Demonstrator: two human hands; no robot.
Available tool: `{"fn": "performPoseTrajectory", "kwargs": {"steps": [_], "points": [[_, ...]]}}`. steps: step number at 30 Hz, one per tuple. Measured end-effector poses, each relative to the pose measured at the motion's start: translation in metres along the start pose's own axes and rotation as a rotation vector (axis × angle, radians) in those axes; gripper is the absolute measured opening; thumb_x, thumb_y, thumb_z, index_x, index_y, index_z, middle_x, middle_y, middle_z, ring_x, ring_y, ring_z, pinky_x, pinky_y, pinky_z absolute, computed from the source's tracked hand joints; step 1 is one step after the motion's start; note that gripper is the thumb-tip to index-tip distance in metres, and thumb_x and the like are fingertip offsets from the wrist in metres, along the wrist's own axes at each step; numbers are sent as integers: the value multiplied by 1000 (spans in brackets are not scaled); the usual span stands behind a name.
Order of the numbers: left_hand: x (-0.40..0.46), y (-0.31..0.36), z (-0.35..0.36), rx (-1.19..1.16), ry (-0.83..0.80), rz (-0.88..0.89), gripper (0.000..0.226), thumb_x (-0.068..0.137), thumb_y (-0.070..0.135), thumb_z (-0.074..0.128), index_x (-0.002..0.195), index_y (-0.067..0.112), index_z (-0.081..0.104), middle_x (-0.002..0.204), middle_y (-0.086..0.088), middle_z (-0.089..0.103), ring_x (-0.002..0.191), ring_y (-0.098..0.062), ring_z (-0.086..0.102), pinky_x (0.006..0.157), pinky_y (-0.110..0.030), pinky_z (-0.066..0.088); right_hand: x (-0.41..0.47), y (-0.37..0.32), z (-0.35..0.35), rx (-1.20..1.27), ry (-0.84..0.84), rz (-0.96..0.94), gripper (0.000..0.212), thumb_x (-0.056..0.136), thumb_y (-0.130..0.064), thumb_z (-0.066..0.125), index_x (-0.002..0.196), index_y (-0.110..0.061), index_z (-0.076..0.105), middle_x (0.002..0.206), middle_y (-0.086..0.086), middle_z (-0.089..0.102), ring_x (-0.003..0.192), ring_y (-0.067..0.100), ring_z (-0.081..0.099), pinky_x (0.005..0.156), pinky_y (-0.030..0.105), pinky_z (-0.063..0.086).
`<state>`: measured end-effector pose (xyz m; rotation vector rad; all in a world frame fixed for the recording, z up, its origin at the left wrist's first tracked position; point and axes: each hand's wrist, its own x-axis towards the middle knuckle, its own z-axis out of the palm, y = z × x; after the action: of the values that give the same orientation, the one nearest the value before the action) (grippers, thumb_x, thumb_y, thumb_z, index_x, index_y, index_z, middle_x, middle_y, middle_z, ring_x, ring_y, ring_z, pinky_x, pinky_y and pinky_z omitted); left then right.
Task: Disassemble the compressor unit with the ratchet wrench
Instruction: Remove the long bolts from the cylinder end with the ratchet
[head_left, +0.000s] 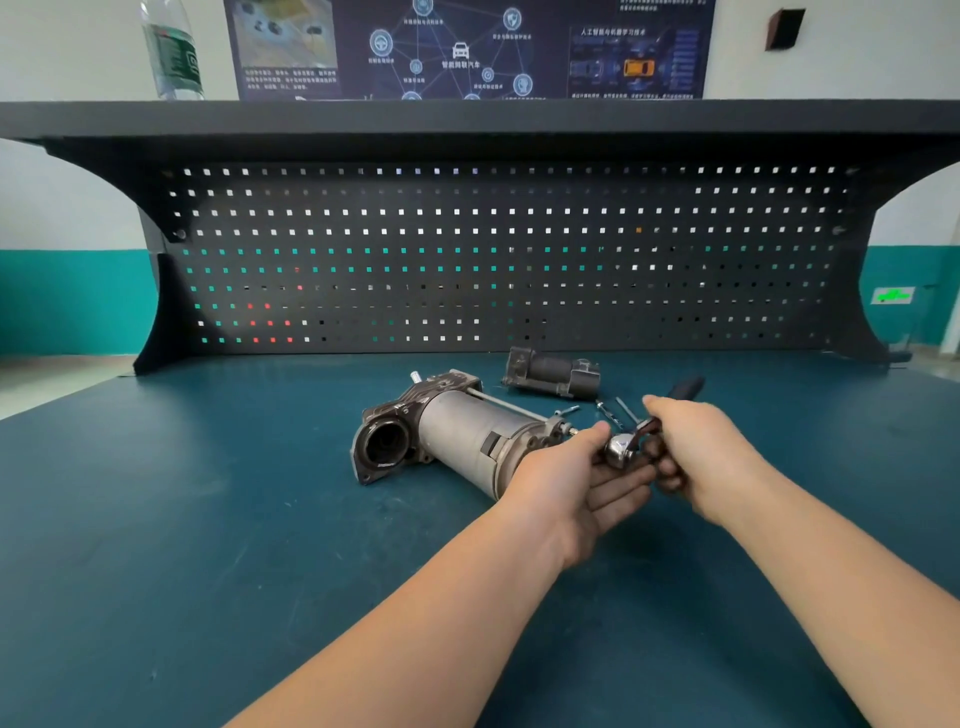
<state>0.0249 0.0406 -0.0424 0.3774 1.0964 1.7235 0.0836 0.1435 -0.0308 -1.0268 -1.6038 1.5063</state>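
The compressor lay on its side on the green bench, its round open mouth facing left and toward the camera, its grey barrel running back to the right. The left hand was at the barrel's right end, thumb on top, fingers spread underneath and only loosely bent — cupping the wrench's shiny head rather than clamping it. The right hand gripped the ratchet with curled fingers; the black handle stuck out past the knuckles, up and to the right. The two hands were touching around the ratchet head, just beside the compressor's end.

Behind them a smaller dark motor part lay near the pegboard. A few loose bolts lay on the bench between that part and the hands. A bottle stood on the shelf above.
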Motion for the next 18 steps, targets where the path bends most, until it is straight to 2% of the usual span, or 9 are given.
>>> {"fn": "performPoseTrajectory", "kwargs": {"steps": [2, 4, 6, 9, 12, 14, 16, 18], "points": [[0, 0, -1, -4, 4, -1, 21, 95, 23, 54, 94, 3, 62, 68, -11, 69, 52, -16, 68, 49, -25, 57, -4, -3, 1, -92, 88, -261, 34, 95, -33, 47, 69, -11, 51, 52, 3, 48, 42, 15, 40, 50, 28, 36], [-1, 1, -2, -2, 3, 0, 21, 94, 23, 56, 89, 4, 63, 69, -11, 69, 53, -16, 68, 50, -25, 57, -15, -7, 1, -213, 116, -592, 27, 93, -36, 49, 72, -19, 55, 55, -2, 54, 53, 13, 49, 57, 28, 40], [-3, 2, -2, 10, -11, -1, 21, 93, 26, 58, 84, 8, 64, 64, -6, 70, 53, -14, 68, 51, -24, 57, -30, -7, 1, -330, 9, -864, 20, 91, -37, 53, 77, -23, 55, 61, -1, 58, 58, 11, 53, 58, 25, 42], [-3, 2, -2, 15, -22, 10, 21, 93, 30, 56, 86, 15, 68, 74, -1, 73, 61, -11, 70, 53, -22, 56, -40, -5, 5, -516, -119, -1047, 21, 86, -40, 53, 80, -20, 56, 63, -5, 55, 61, 15, 51, 62, 37, 45], [-3, 2, -2, 4, -26, 17, 22, 94, 26, 53, 80, 16, 68, 69, 1, 72, 58, -10, 69, 49, -21, 54, -41, -4, 9, -485, -114, -1027, 21, 91, -40, 53, 79, -23, 54, 62, -9, 55, 61, 12, 50, 61, 36, 45], [-3, 1, -2, -1, -6, 19, 21, 94, 20, 54, 77, 11, 64, 59, -2, 68, 50, -12, 67, 45, -22, 53, -41, -4, 10, -393, -46, -936, 19, 92, -38, 50, 74, -29, 50, 61, -15, 57, 59, 7, 50, 57, 24, 41], [-2, 1, -1, -9, 9, 22, 19, 94, 20, 55, 84, 7, 64, 59, -6, 69, 50, -15, 68, 47, -25, 56, -33, -5, 11, -297, 88, -757, 24, 93, -38, 47, 72, -26, 50, 59, -11, 58, 57, 5, 51, 52, 20, 37], [-1, 0, 0, -7, 9, 30, 21, 95, 22, 55, 98, 3, 63, 65, -10, 70, 52, -16, 68, 50, -26, 57, -20, -7, 8, -194, 159, -458, 29, 96, -34, 45, 75, -16, 53, 58, -4, 52, 52, 12, 47, 50, 26, 33]]}}
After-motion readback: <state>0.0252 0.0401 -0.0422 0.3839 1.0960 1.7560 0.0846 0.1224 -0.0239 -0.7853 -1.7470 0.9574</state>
